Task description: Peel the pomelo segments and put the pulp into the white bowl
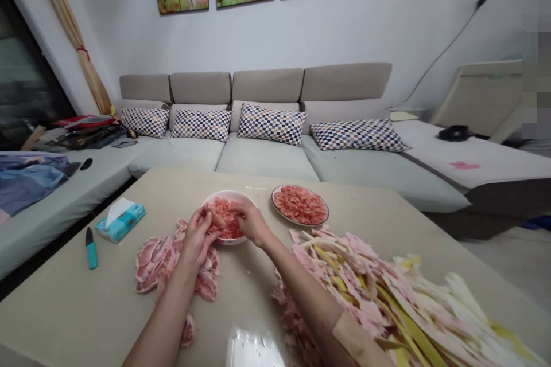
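Both my hands meet over a white bowl (pixel 215 199) filled with pink fruit flesh in the middle of the beige table (pixel 86 309). My left hand (pixel 198 238) is curled, its fingers pinching a pink fruit piece (pixel 214 217) at the bowl's near rim. Just right of it, my right hand (pixel 252 221) is closed too, fingertips on the same piece. Peeled pink segments (pixel 150 258) lie in a heap under my left wrist.
A plate (pixel 300 205) of pink flesh stands right of the bowl. A big pile of pink and yellow peel (pixel 387 292) covers the table's right side. A teal knife (pixel 90 248) and a tissue box (pixel 120 220) lie at the left. A grey sofa (pixel 267 155) stands behind.
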Motion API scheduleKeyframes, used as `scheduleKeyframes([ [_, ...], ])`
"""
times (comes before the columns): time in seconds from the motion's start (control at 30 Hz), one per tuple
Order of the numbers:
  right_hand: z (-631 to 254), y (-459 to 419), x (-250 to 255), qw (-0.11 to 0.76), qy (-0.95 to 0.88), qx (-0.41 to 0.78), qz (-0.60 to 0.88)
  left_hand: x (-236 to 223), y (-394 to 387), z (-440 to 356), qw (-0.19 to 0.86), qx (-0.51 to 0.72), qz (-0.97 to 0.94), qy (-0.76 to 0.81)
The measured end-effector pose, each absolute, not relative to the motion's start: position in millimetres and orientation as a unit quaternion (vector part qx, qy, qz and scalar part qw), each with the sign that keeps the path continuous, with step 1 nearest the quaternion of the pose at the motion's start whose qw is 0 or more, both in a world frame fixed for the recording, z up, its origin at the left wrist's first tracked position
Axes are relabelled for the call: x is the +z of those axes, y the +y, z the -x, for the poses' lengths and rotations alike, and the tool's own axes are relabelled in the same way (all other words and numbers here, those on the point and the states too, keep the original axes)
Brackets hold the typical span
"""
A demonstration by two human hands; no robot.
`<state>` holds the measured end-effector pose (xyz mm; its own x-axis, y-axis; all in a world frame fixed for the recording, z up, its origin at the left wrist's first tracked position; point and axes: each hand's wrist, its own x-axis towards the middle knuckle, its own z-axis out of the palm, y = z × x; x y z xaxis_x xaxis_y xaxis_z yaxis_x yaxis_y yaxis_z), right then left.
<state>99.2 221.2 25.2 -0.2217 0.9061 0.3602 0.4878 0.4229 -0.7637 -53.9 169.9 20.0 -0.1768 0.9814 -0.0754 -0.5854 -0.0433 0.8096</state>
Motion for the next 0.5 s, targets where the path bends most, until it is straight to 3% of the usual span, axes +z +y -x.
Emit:
scheduleKeyframes([
  [0.17, -110, 220, 19, 0.358, -0.753, 0.218, 0.507, 17, 169, 55, 0.598, 0.671, -0.234, 0.371],
  [0.5, -107, 209, 20, 0.395, -0.732, 0.265, 0.488, 11, 177, 52, 0.589, 0.710, -0.183, 0.340],
])
